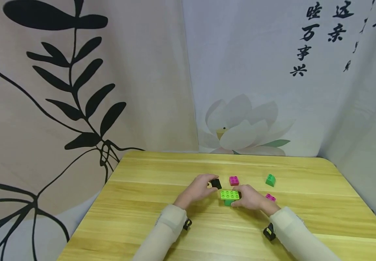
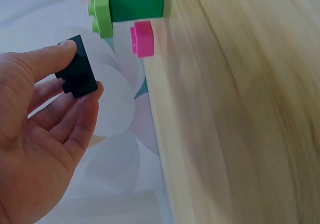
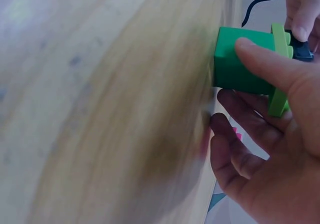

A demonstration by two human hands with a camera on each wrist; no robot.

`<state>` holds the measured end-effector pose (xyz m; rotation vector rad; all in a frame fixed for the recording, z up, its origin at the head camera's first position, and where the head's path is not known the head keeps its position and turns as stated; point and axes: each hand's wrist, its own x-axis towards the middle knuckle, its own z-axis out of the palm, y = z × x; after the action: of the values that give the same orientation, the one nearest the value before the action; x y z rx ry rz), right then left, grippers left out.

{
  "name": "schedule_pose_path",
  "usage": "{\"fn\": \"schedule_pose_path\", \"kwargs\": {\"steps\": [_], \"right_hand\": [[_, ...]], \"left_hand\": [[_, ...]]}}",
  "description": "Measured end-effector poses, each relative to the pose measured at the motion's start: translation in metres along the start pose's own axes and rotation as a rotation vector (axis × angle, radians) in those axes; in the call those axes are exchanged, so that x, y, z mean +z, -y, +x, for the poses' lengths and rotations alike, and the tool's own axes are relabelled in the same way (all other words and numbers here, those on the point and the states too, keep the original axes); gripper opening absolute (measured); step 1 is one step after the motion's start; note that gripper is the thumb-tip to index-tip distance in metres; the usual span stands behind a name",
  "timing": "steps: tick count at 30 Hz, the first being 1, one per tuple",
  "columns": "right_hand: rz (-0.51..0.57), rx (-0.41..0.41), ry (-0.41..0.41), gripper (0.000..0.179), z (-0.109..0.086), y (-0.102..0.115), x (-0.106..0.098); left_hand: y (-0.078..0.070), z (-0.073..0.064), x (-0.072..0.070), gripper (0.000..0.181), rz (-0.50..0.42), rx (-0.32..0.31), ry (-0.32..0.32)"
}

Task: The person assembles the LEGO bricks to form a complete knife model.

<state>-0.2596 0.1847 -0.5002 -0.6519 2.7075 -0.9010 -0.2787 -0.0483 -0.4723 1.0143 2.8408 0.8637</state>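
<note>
Between thumb and fingers, my left hand (image 1: 201,187) pinches a black toy brick (image 1: 216,183); its studs (image 2: 66,86) face the palm side in the left wrist view. To its right, my right hand (image 1: 250,198) grips a green brick (image 3: 240,58) capped by a lime-green studded plate (image 1: 229,195). The right thumb lies along the green brick's face, with fingers on the opposite side. In the head view, the black brick is slightly farther back and left of the lime plate. Part of the plate is hidden behind the right hand in the right wrist view.
A magenta brick (image 1: 234,181) stands just behind the two hands. Another magenta brick (image 1: 270,197) lies beyond the right wrist, partly covered by it. Farther back on the right is a small green brick (image 1: 270,180). The wooden table (image 1: 136,203) ends at a printed curtain (image 1: 162,72).
</note>
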Motion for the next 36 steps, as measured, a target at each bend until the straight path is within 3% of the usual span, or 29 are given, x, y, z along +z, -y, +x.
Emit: {"fn": "schedule_pose_path", "kwargs": {"steps": [13, 22, 36], "right_hand": [[0.031, -0.014, 0.013, 0.032, 0.000, 0.000, -0.001], [0.026, -0.038, 0.008, 0.031, 0.000, 0.000, -0.001], [0.034, -0.045, 0.004, 0.036, -0.001, 0.000, -0.001]], "left_hand": [[-0.014, 0.002, 0.010, 0.035, -0.036, -0.002, 0.027], [-0.021, 0.003, 0.017, 0.034, -0.036, 0.059, 0.033], [-0.028, 0.006, 0.023, 0.034, -0.077, 0.008, 0.066]]}}
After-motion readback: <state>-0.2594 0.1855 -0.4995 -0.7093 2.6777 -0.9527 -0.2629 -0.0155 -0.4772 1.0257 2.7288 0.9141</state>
